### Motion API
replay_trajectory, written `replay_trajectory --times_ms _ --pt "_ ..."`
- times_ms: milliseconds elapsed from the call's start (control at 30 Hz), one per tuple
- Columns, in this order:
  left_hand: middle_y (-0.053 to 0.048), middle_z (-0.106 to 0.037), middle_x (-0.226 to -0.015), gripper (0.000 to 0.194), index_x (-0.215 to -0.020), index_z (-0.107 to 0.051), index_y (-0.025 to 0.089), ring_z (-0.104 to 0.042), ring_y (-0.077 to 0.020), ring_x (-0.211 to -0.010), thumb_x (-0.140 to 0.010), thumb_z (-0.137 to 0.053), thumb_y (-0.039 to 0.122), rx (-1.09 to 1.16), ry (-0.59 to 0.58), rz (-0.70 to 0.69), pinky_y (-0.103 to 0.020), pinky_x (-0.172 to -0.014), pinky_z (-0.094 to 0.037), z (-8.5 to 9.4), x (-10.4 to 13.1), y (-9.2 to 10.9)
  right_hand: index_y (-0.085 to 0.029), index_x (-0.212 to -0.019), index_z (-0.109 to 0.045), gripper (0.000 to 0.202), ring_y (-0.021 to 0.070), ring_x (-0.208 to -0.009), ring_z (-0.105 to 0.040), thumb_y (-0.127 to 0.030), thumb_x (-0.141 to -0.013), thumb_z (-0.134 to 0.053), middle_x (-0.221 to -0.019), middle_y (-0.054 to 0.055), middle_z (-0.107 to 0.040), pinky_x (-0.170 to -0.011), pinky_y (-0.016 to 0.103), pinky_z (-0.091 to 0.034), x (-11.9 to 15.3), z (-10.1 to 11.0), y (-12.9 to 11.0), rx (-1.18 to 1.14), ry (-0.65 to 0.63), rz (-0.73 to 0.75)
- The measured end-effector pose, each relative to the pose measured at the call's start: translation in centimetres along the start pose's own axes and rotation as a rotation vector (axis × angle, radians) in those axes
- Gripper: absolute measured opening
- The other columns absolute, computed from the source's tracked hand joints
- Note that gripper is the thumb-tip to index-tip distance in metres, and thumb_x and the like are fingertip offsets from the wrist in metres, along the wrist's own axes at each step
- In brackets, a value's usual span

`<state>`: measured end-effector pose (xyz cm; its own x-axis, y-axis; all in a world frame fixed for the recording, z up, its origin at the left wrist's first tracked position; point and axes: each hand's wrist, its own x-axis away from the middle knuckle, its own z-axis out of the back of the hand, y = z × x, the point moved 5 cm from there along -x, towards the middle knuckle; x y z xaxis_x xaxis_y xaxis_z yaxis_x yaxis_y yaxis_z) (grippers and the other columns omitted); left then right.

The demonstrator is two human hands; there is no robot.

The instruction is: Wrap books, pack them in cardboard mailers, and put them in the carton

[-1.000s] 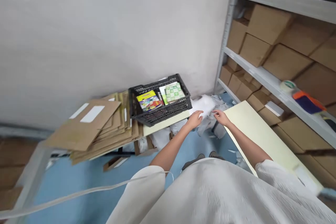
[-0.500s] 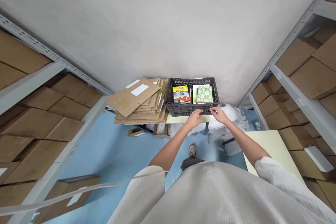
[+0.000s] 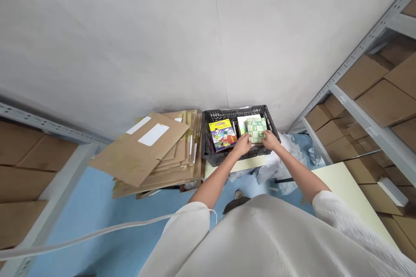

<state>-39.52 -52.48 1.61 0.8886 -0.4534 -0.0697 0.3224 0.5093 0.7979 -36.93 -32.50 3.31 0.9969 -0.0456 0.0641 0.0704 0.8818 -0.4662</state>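
between half-curled hands (image 3: 243, 144) (image 3: 270, 140), green-checked book (image 3: 256, 128), long axis toward wall (image 3: 156, 43), grip unclear

You are facing a pale grey wall (image 3: 146, 52), thin seam (image 3: 218, 21) running down it. Grey metal shelving (image 3: 370, 131) is flanking you both sides; blue floor (image 3: 107, 207) is showing below; cream tabletop (image 3: 344, 184) is extending at right.

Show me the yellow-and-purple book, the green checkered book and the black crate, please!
Yellow-and-purple book (image 3: 222, 135), head view: middle of its cover.
Green checkered book (image 3: 256, 127), head view: middle of its cover.
Black crate (image 3: 218, 159), head view: its near wall.
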Motion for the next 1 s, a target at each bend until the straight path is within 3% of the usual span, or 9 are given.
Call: replay_trajectory --times_ms 167,367,533,633,833,1000 --pt "-0.015 -0.068 -0.139 0.04 -0.128 -0.072 0.019 -0.067 -0.0301 -0.131 -0.092 -0.06 0.007 0.048 -0.037 0.022 -0.045 -0.118 -0.051 0.0 -0.8 -1.7 -0.021 -0.13 -0.072 0.038 0.0315 -0.121 -0.069 -0.026 -0.092 -0.067 -0.141 0.014 -0.066 -0.105 0.039 -0.053 -0.7 -0.2 -0.6 0.01 0.053 -0.078" --pt "-0.014 -0.071 -0.125 0.029 -0.12 -0.068 0.02 -0.069 -0.0297 -0.121 -0.094 -0.062 0.009 0.016 0.055 0.149 -0.042 -0.107 -0.053 2.3 -0.8 -4.2 -0.018 -0.129 -0.072 0.043 0.0263 -0.111 -0.071 -0.027 -0.088 -0.065 -0.136 0.014 -0.07 -0.103 0.035 -0.054 -1.7 -1.1 -1.4 -0.132 0.106 -0.103" --pt "-0.007 -0.073 -0.106 0.028 -0.114 -0.06 0.024 -0.071 -0.0259 -0.105 -0.092 -0.068 0.01 0.019 0.06 0.294 -0.036 -0.093 -0.052 3.2 -0.5 -5.7 -0.022 -0.119 -0.073 0.035 0.0261 -0.096 -0.071 -0.032 -0.086 -0.067 -0.106 0.008 -0.078 -0.087 0.033 -0.055 -2.5 -2.5 -1.9 -0.187 0.018 -0.181" --pt "-0.003 -0.07 -0.101 0.032 -0.108 -0.057 0.025 -0.069 -0.0219 -0.098 -0.085 -0.072 0.008 0.098 0.086 0.304 -0.032 -0.088 -0.05 3.1 -0.5 -5.6 -0.023 -0.112 -0.072 0.033 0.0255 -0.091 -0.069 -0.037 -0.082 -0.069 -0.097 0.006 -0.074 -0.083 0.033 -0.053 -2.5 -2.8 -2.0 -0.179 0.021 -0.196" --pt "0.003 -0.061 -0.095 0.041 -0.103 -0.054 0.024 -0.062 -0.0135 -0.079 -0.072 -0.074 0.007 0.371 0.172 0.326 -0.025 -0.074 -0.049 2.6 -0.6 -4.8 -0.023 -0.108 -0.066 0.038 0.0252 -0.093 -0.066 -0.038 -0.073 -0.068 -0.103 0.005 -0.072 -0.089 0.038 -0.056 -2.4 -2.9 -2.0 -0.322 0.074 -0.152" --pt "0.0 -0.062 -0.108 0.041 -0.106 -0.055 0.023 -0.064 -0.0121 -0.087 -0.072 -0.068 0.005 0.521 0.233 0.171 -0.021 -0.073 -0.05 4.2 -1.0 -2.0 -0.022 -0.121 -0.061 0.049 0.0256 -0.105 -0.068 -0.04 -0.077 -0.068 -0.123 0.01 -0.071 -0.095 0.04 -0.057 -2.3 -1.7 -1.9 -0.499 0.197 -0.144"
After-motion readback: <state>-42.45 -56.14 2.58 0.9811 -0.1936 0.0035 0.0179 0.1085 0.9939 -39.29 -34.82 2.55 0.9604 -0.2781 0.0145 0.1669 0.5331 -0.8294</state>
